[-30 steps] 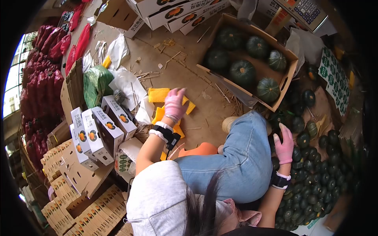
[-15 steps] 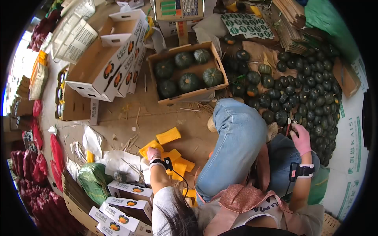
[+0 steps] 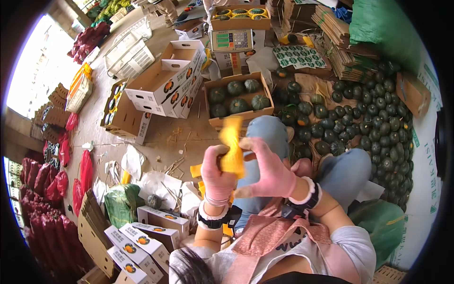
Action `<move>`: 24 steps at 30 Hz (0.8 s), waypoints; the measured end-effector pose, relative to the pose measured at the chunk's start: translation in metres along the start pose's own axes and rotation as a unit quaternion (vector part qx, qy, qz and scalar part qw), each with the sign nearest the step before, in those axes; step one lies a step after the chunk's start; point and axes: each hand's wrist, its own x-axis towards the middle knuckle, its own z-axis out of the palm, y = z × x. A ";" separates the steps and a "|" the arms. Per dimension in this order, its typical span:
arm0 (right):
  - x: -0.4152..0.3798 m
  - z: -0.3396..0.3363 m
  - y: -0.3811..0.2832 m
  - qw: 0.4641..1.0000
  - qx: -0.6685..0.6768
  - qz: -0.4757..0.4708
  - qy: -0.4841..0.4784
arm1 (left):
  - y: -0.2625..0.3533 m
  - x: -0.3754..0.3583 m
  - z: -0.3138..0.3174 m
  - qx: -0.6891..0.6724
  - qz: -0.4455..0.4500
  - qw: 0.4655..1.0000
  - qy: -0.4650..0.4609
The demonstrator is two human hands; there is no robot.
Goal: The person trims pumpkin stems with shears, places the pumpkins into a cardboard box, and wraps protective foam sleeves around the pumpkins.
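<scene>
In front of my lap, my left hand [image 3: 219,175] is closed around a yellow foam net sleeve [image 3: 232,154], whose upper end is blurred by motion. My right hand [image 3: 272,173], in a pink glove like the left, has thumb and fingers spread in a wide curve, fingertips right at the sleeve's right edge. Beyond both hands stands an open cardboard box [image 3: 213,122] holding several dark green pumpkins [image 3: 239,105]. More yellow sleeves [image 3: 195,171] show partly behind my left hand.
A big heap of green pumpkins [image 3: 378,128] spreads over the floor at right. A digital scale [image 3: 231,41] stands behind the box. Printed cartons [image 3: 153,102] are stacked at left, others [image 3: 142,239] at lower left. Red mesh sacks [image 3: 52,236] line the far left.
My left hand has lifted a yellow sleeve from the floor pile to in front of me. My right hand has left the pumpkin heap and come across to the sleeve. The view has tilted up.
</scene>
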 end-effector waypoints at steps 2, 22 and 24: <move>-0.004 -0.004 -0.008 0.998 -0.008 -0.010 0.054 | 0.013 -0.009 0.014 -0.055 0.067 0.996 -0.028; -0.087 -0.045 0.088 0.743 0.640 0.184 0.065 | -0.029 -0.006 0.031 -0.428 -0.202 0.829 -0.298; -0.079 -0.045 0.089 0.760 0.622 0.185 0.030 | -0.032 0.005 0.031 -0.427 -0.132 0.852 -0.273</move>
